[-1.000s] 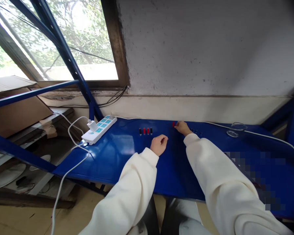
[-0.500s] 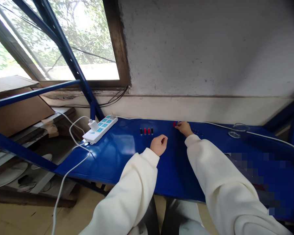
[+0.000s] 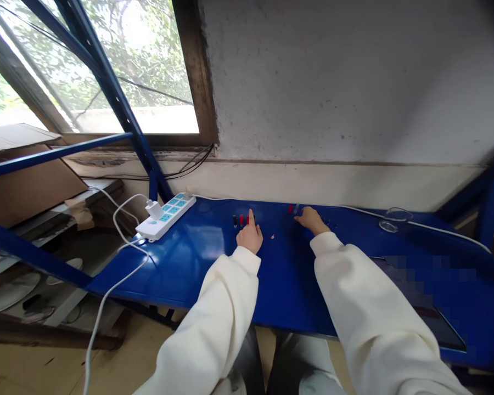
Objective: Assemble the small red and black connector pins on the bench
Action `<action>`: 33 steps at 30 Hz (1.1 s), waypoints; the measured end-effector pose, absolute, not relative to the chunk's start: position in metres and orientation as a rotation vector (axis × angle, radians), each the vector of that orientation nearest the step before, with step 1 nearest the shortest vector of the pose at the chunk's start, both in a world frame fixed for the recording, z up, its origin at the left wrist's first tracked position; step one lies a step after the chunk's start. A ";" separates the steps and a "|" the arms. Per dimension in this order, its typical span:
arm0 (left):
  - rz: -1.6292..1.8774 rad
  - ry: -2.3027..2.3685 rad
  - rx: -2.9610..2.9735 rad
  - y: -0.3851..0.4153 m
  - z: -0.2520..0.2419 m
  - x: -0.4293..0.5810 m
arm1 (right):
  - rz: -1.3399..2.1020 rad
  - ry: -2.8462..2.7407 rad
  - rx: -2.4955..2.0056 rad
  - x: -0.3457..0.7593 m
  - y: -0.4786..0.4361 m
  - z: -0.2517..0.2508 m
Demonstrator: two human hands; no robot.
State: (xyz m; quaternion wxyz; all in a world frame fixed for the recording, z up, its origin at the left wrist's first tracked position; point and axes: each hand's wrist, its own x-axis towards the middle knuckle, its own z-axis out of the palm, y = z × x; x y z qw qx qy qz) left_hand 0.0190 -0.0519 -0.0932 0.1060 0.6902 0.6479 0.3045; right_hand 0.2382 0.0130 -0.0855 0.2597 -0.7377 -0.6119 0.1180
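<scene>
My left hand (image 3: 250, 237) rests on the blue shelf top (image 3: 197, 258), its index finger stretched onto a row of small black and red pegs (image 3: 239, 220) while the other fingers curl. My right hand (image 3: 310, 220) lies further right, fingers drawn together, with nothing visible in them. Its fingertips are just short of a red peg (image 3: 290, 208) and a grey peg (image 3: 296, 208), both standing upright. A tiny pale piece (image 3: 272, 237) lies on the shelf between my hands. Several dark pegs (image 3: 331, 223) sit right of my right hand.
A white power strip (image 3: 167, 216) with a plugged-in charger lies at the back left, its white cable (image 3: 107, 296) hanging over the edge. Another white cable and clear rings (image 3: 389, 225) run along the back right. Blue rack bars (image 3: 37, 258) and cardboard (image 3: 28, 186) stand left.
My left hand moved forward and left from a loose fist to the peg row, leaving a tiny pale piece where it lay. My right hand drew back slightly from the red peg.
</scene>
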 end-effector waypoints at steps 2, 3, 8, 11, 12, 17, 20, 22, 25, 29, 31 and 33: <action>0.844 1.938 2.057 -0.051 -0.093 0.019 | 0.334 -1.642 -2.116 0.229 -0.002 -0.076; 0.839 1.941 2.066 -0.050 -0.093 0.019 | 0.340 -1.671 -2.112 0.222 -0.010 -0.072; 0.844 1.931 2.097 -0.050 -0.091 0.021 | 0.253 -1.758 -1.754 0.184 -0.052 -0.059; 0.868 1.927 2.090 -0.050 -0.090 0.020 | 0.260 -1.766 -1.579 0.167 -0.068 -0.062; 0.902 1.918 2.077 -0.049 -0.090 0.020 | 0.266 -1.761 -1.549 0.164 -0.071 -0.064; 1.191 1.582 1.910 -0.044 -0.096 0.023 | 0.205 -1.639 -1.564 0.160 -0.077 -0.074; 1.291 1.216 1.615 -0.045 -0.097 0.029 | 0.223 -1.539 -1.664 0.161 -0.077 -0.078; 1.263 1.016 1.437 -0.048 -0.095 0.034 | 0.301 -1.524 -1.692 0.161 -0.076 -0.080; 1.217 0.835 1.304 -0.053 -0.092 0.037 | 0.380 -1.538 -1.636 0.161 -0.076 -0.083; 1.205 0.700 1.235 -0.058 -0.089 0.036 | 0.367 -1.510 -1.570 0.162 -0.076 -0.085; 1.189 0.664 1.228 -0.058 -0.089 0.036 | 0.381 -1.511 -1.555 0.162 -0.077 -0.084; 1.179 0.654 1.227 -0.058 -0.089 0.036 | 0.396 -1.512 -1.534 0.162 -0.077 -0.084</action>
